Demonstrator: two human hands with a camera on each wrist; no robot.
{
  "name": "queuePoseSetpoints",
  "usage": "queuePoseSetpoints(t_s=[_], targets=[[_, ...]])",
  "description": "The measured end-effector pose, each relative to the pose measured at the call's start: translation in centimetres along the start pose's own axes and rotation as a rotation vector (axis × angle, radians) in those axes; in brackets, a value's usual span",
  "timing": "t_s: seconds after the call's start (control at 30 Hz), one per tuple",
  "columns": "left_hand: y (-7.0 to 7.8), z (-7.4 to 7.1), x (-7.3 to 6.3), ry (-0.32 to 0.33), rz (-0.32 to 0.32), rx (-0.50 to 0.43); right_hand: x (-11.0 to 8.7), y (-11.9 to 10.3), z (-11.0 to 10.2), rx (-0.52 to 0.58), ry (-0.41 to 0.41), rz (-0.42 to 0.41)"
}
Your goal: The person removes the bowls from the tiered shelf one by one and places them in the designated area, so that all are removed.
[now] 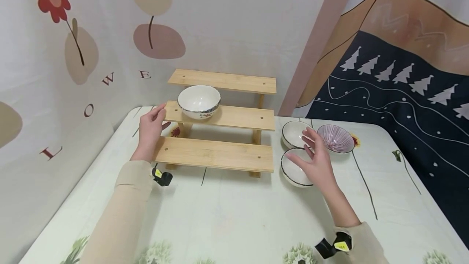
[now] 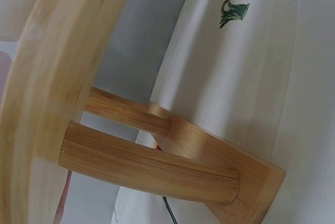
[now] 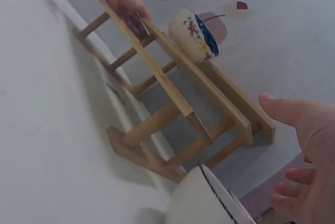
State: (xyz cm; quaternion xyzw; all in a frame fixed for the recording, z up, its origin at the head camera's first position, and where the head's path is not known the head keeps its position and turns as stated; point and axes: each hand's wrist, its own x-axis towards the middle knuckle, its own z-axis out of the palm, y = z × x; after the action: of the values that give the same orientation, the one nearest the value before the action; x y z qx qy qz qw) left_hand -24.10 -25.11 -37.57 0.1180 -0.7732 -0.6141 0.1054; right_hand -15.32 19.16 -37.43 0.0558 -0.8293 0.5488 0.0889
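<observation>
A three-tier wooden stand (image 1: 220, 152) is on the table. My left hand (image 1: 149, 131) grips the left end of its middle board, with fingers partly under the edge in the right wrist view. On that board, towards the left, sits a white bowl (image 1: 199, 100) with a floral outside and a dark rim. Right of the stand are two white dark-rimmed bowls, a near one (image 1: 293, 176) and a far one (image 1: 292, 131). My right hand (image 1: 318, 164) hovers over the near bowl, thumb and fingers spread, holding nothing. Contact with the rim cannot be made out.
A purple-striped bowl (image 1: 338, 139) stands right of the white bowls, close to the right fingers. The table (image 1: 234, 219) has a pale flower-printed cloth. Printed fabric (image 1: 234, 15) hangs behind the stand, and a dark tree-patterned cloth (image 1: 395, 97) hangs on the right.
</observation>
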Motion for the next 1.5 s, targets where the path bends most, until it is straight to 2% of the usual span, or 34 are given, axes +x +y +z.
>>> queuePoseSetpoints(t_s=[0.3, 0.67, 0.9, 1.07, 1.5], targets=[[0.1, -0.1, -0.1, -0.005, -0.004, -0.001, 1.2, -1.4, 1.9, 0.044, -0.037, -0.032], [0.3, 0.0, -0.3, 0.004, -0.004, 0.01, 3.2, -3.7, 4.5, 0.082, -0.086, -0.109], [0.2, 0.0, -0.2, 0.016, 0.007, 0.032, 4.5, -5.4, 6.0, 0.035, -0.076, -0.164], [0.2, -0.1, -0.2, 0.018, 0.012, 0.057, 5.5, -6.7, 7.2, 0.054, -0.088, -0.199], [0.1, 0.1, -0.3, 0.016, 0.011, 0.078, 7.8, -9.1, 11.0, 0.171, -0.184, -0.142]])
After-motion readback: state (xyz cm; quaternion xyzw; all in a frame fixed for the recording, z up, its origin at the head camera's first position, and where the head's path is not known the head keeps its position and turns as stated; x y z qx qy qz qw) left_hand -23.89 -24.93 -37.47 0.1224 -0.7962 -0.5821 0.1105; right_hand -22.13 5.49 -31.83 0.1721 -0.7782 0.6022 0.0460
